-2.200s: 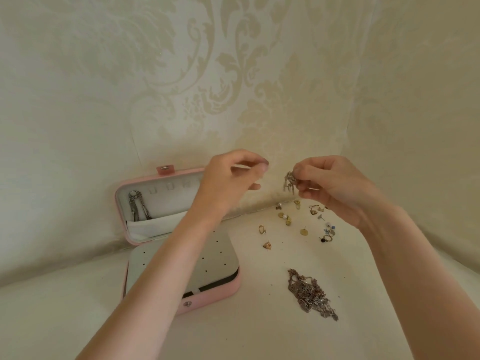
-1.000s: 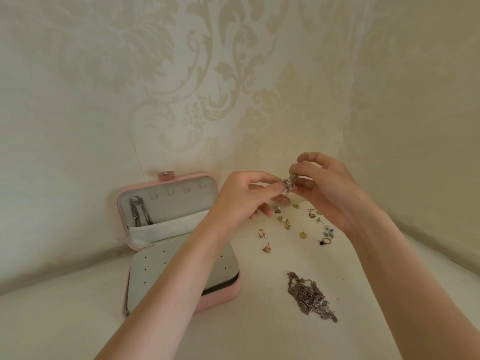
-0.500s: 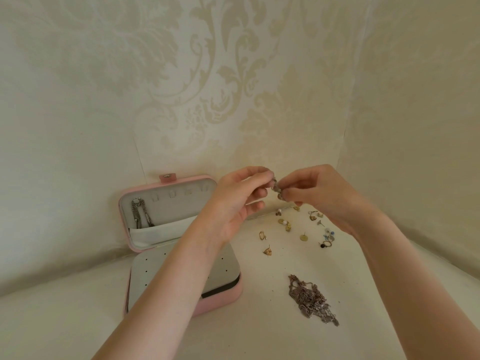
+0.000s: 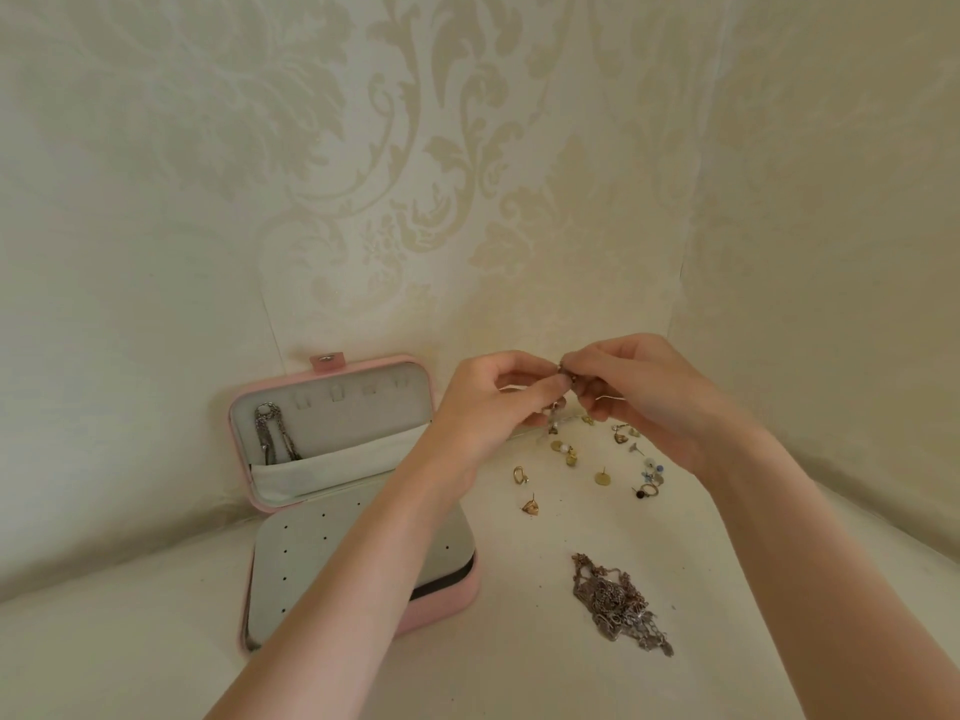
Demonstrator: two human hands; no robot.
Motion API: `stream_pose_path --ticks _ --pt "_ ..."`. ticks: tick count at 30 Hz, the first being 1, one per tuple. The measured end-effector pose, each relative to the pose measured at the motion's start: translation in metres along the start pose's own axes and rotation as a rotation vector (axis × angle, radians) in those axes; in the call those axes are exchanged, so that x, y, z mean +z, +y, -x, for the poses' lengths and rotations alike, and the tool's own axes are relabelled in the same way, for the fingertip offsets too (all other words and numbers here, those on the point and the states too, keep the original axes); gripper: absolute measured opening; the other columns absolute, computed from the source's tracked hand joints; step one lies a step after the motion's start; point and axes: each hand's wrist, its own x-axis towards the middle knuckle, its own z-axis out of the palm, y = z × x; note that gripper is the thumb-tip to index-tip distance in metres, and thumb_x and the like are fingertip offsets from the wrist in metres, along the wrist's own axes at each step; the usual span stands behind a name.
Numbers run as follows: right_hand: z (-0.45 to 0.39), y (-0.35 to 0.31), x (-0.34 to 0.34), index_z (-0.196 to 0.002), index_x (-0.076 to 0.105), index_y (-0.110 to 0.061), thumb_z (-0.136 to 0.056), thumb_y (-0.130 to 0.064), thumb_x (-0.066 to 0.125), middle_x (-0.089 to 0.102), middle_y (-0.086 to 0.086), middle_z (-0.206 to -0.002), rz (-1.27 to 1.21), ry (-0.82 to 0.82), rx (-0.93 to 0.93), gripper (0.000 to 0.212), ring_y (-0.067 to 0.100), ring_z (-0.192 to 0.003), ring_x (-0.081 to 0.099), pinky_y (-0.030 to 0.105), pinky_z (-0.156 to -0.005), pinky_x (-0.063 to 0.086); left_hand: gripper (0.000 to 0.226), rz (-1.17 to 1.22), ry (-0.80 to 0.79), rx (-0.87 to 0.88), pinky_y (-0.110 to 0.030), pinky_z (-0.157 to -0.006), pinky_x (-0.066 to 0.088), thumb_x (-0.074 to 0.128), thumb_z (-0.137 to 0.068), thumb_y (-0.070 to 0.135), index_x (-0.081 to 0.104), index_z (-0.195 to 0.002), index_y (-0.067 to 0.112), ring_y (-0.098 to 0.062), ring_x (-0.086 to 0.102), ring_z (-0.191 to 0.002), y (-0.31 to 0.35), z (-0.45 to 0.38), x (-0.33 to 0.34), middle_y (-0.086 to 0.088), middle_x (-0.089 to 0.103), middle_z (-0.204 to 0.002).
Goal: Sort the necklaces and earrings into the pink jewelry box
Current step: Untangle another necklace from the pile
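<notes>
While both hands' grips, left hand [image 4: 493, 402] and right hand [image 4: 644, 392], pinch a small silvery necklace [image 4: 563, 370], the pink jewelry box [image 4: 358, 506] stands open, grey-lined.

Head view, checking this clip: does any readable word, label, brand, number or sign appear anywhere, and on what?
None: no readable text appears anywhere.
Open pink jewelry box: no label or brand shows.
Round metal snap on the box's tab: too small to tell any marking.
Cream damask wall covering: ornament only.
</notes>
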Motion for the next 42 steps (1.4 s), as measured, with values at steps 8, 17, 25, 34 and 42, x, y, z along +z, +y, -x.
stream_pose_path --ticks 8,17,25,34,42 --pt "0.000 -0.001 0.001 -0.071 0.058 -0.006 -0.092 -0.020 0.053 0.057 0.006 -0.067 -0.235 -0.027 0.035 0.026 0.012 -0.059 0.054 0.021 -0.056 0.048 0.002 0.171 -0.059 -0.083 -0.015 -0.061 0.051 0.069 -0.080 0.012 0.067 -0.080 0.013 -0.007 0.063 -0.065 0.000 0.000 -0.005 0.001 0.067 -0.069" --pt "0.000 0.003 0.005 -0.080 0.057 -0.009 -0.080 0.008 0.061 0.055 0.003 -0.064 -0.219 -0.104 0.056 0.017 0.012 -0.055 0.049 0.022 -0.055 0.042 0.014 0.565 0.049 -0.080 -0.021 -0.060 0.050 0.053 -0.088 0.002 0.055 -0.085 0.015 -0.007 0.052 -0.055 0.012 -0.001 -0.002 0.001 0.055 -0.069" --pt "-0.002 0.004 0.005 -0.079 0.069 -0.003 -0.081 0.000 0.065 0.058 0.005 -0.065 0.011 0.105 -0.030 0.005 0.013 -0.057 0.051 0.024 -0.058 0.044 0.012 -0.181 0.349 0.283 -0.024 -0.049 0.039 0.050 -0.093 0.022 0.052 -0.082 0.027 -0.011 0.063 -0.052 0.004 0.001 0.003 0.004 0.063 -0.062" --pt "0.003 -0.007 -0.001 -0.081 0.061 -0.007 -0.081 -0.010 0.058 0.046 -0.002 -0.054 -0.529 -0.159 0.046 0.004 0.012 -0.053 0.051 0.025 -0.062 0.054 0.032 0.372 0.115 -0.270 -0.025 -0.058 0.054 0.046 -0.096 0.025 0.062 -0.073 0.009 -0.013 0.052 -0.060 0.002 -0.002 0.000 -0.003 0.052 -0.069" --pt "0.000 -0.004 0.010 -0.079 0.061 -0.010 -0.088 -0.007 0.058 0.047 -0.001 -0.054 -0.105 0.183 -0.088 0.009 0.008 -0.039 0.038 0.018 -0.038 0.030 0.017 0.130 0.060 -0.095 -0.019 -0.054 0.047 0.050 -0.092 0.013 0.066 -0.086 0.013 -0.006 0.044 -0.049 0.012 0.001 -0.002 0.004 0.053 -0.068"
